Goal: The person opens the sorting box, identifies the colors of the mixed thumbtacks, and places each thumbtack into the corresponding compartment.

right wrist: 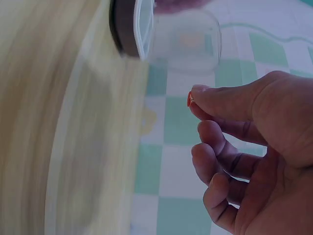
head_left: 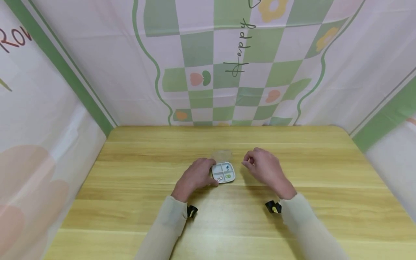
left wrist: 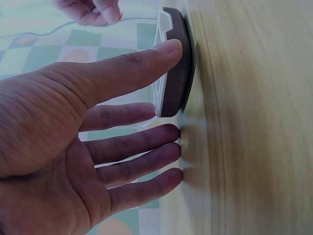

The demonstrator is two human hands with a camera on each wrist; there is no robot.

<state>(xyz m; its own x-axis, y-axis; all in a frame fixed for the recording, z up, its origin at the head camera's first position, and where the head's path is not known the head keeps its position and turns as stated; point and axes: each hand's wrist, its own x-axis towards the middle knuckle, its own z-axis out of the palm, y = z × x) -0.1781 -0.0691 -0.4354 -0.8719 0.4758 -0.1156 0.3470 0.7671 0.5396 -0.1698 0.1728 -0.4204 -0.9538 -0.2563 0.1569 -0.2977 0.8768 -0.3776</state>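
Observation:
A small four-compartment case point(head_left: 223, 172) with a dark underside lies on the table, its clear lid point(head_left: 222, 156) swung open at the back. Small blue pieces point(head_left: 228, 167), green rings point(head_left: 228, 176) and pale rings point(head_left: 220, 178) lie in three of its compartments. My left hand point(head_left: 196, 176) holds the case at its left side, thumb on the near edge and index finger at the far one; the other fingertips rest at the tabletop. To the right of the case, my right hand point(head_left: 264, 169) pinches a tiny orange ring-like piece point(right wrist: 190, 99) between thumb and index finger.
The wooden table point(head_left: 292, 224) extends around the hands. A curtain point(head_left: 227, 97) with green checks hangs along its back edge, and pale printed sheets point(head_left: 52, 144) hang at the sides. Black devices point(head_left: 273, 207) sit at both wrists.

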